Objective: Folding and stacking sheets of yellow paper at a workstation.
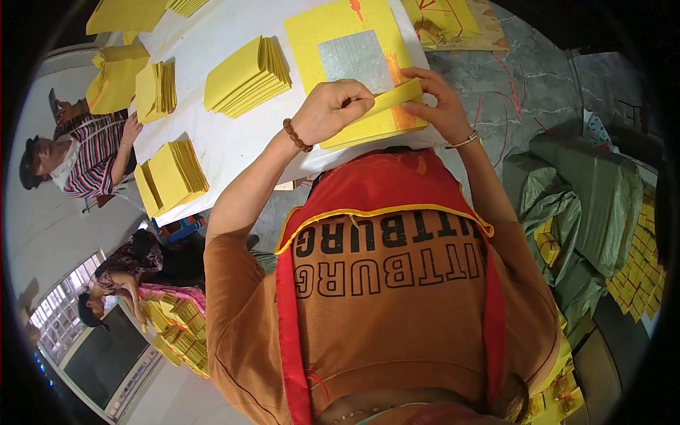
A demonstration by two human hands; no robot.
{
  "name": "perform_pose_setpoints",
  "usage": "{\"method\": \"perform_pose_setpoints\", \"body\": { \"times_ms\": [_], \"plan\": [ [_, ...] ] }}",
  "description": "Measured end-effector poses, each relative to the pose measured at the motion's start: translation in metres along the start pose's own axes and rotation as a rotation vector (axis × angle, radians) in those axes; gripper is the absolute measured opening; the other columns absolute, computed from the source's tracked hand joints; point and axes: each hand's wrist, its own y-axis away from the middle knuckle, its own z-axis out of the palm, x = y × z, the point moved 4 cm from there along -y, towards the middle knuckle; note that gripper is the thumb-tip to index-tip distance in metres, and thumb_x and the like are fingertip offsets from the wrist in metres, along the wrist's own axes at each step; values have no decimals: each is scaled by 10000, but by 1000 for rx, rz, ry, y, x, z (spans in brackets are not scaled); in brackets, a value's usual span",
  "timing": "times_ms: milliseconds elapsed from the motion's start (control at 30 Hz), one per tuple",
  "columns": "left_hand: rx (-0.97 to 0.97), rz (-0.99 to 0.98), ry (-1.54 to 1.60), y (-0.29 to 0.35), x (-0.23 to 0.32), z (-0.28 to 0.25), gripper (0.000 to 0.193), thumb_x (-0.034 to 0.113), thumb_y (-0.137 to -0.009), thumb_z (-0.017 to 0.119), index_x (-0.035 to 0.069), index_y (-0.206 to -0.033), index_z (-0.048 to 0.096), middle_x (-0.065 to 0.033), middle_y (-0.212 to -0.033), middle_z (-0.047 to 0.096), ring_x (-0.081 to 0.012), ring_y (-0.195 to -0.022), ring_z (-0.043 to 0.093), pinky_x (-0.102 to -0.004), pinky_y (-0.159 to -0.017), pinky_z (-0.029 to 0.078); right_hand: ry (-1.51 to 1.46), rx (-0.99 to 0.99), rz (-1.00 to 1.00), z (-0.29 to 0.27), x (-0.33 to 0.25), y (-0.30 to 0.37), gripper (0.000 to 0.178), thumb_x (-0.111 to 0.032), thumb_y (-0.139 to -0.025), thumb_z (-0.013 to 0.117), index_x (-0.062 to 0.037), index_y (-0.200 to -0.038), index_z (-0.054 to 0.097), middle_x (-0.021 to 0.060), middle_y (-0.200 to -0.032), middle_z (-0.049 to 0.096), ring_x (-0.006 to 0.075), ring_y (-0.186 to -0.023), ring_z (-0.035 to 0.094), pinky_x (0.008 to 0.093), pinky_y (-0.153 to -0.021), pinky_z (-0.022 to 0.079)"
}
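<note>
A stack of yellow paper sheets (304, 49) with a silver square and orange strips lies in front of me at the table's near edge. A narrow fold of yellow paper (398, 98) stands up from its near right part. My left hand (334, 110), a beaded bracelet at its wrist, is closed with thumb and finger pinching the left end of this fold. At the fold's right end, my right hand (445, 106) grips the paper between its thumb below and fingers above. The underside of the fold is hidden.
On the white table (191, 85), folded yellow paper bundles (248, 76) stand to the left. More yellow packets (446, 21) lie at the far right. Green plastic-wrapped sacks (581, 191) sit on the right. Two other people are at the left, one in a striped shirt (92, 159).
</note>
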Motion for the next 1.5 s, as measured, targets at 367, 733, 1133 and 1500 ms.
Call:
{"method": "perform_pose_setpoints", "body": {
  "times_ms": [367,733,1133,1500],
  "plan": [
    [-189,249,-378,21,13,-37,617,278,-742,697,105,-1283,458,-95,-1211,508,-287,-1170,411,-387,-969,336,15,19,31,-2,4,-6,166,-141,-789,629,-64,-935,651,41,-1119,573,194,-1038,506,309,-908,373],
    [244,493,-939,35,4,-32,335,168,-775,563,155,-1105,613,-104,-1132,568,-291,-1030,519,-367,-847,408,524,-30,-323,-10,-19,-23,275,-134,-734,655,-157,-1006,628,19,-1257,495,246,-1183,435,362,-938,352],
    [314,-226,-287,48,1,-27,229,221,-839,581,27,-955,612,-148,-720,604,-277,-659,598,-326,-589,467,354,-127,42,-4,-28,-13,228,-158,-792,630,-90,-1009,606,72,-930,649,210,-808,621,305,-683,456],
    [387,-316,177,34,-28,-28,188,169,-863,599,-17,-881,615,11,-676,576,-41,-578,478,-209,-498,378,51,88,241,4,-14,-23,348,-141,-805,639,-36,-1131,572,-4,-652,527,52,-564,434,207,-516,383]
  ]
}}
